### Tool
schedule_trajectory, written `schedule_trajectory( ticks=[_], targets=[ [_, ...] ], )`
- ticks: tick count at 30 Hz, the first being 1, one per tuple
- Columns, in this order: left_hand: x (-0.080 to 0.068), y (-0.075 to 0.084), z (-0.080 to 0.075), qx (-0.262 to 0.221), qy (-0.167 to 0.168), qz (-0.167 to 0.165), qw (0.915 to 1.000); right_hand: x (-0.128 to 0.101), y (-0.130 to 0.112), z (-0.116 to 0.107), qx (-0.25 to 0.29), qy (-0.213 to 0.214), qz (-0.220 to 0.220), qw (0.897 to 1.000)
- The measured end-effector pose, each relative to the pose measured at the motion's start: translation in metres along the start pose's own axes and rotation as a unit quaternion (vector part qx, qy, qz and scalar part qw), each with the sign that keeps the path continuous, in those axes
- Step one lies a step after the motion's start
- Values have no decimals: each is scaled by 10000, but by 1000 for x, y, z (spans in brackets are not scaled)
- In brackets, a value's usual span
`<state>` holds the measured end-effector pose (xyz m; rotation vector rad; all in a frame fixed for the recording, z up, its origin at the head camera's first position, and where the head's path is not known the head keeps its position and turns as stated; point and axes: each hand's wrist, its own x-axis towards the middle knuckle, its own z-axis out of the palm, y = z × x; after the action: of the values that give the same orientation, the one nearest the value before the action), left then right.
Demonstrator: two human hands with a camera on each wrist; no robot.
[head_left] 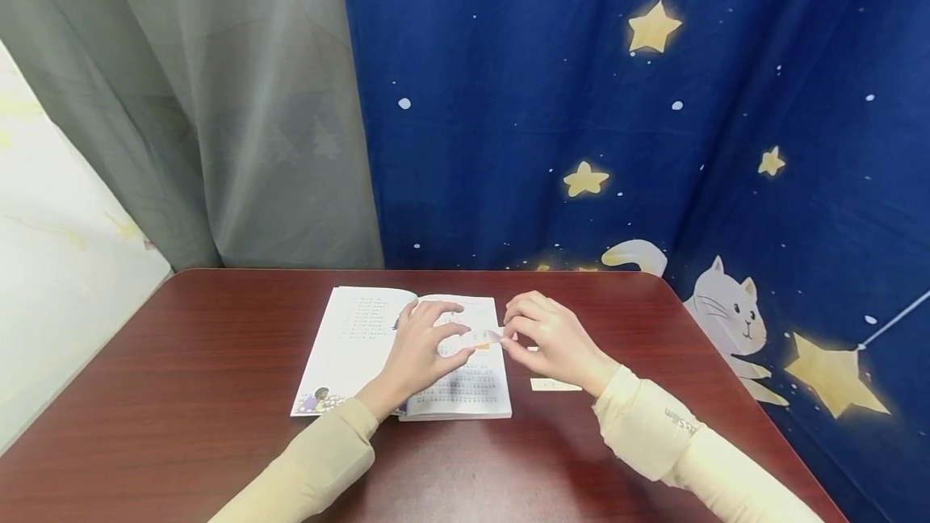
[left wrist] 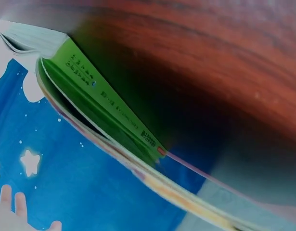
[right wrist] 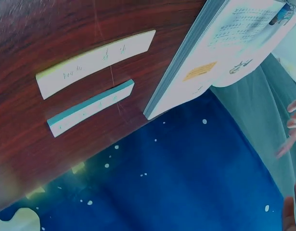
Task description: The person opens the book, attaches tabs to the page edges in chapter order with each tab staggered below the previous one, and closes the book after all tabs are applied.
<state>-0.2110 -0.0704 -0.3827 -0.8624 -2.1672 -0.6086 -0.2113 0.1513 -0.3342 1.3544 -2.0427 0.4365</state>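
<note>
An open book (head_left: 465, 394) lies on the table, with printed text on both pages. Over its right page, my right hand (head_left: 548, 337) pinches the right end of a small white paper strip (head_left: 488, 336). My left hand (head_left: 429, 345) reaches over the same page with fingers spread, its thumb and fingertips around the strip's left end. The right wrist view shows an orange block (right wrist: 200, 71) printed on the page. In the left wrist view the book's green spine (left wrist: 104, 96) shows, with parts of fingers at the lower left.
Right of the book lie two more paper strips, one yellow-edged (right wrist: 97, 62) and one teal-edged (right wrist: 92, 107). The dark red wooden table (head_left: 182, 394) ends at a blue star-patterned curtain (head_left: 494, 103) and a grey curtain (head_left: 276, 119).
</note>
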Motion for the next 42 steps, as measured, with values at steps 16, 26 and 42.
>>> schedule_trajectory(
  ticks=[16, 26, 42],
  targets=[
    [-4, -6, 1, -452, 106, -20, 9989, 5, -5, 12, 251, -38, 415, 9988],
    [-8, -5, -1, -432, -154, -120, 9989, 10, -10, 13, 222, -12, 474, 9986],
    [-10, 0, -3, -422, -21, -233, 9988, 9, -13, 9, 203, -17, 470, 9987]
  ],
)
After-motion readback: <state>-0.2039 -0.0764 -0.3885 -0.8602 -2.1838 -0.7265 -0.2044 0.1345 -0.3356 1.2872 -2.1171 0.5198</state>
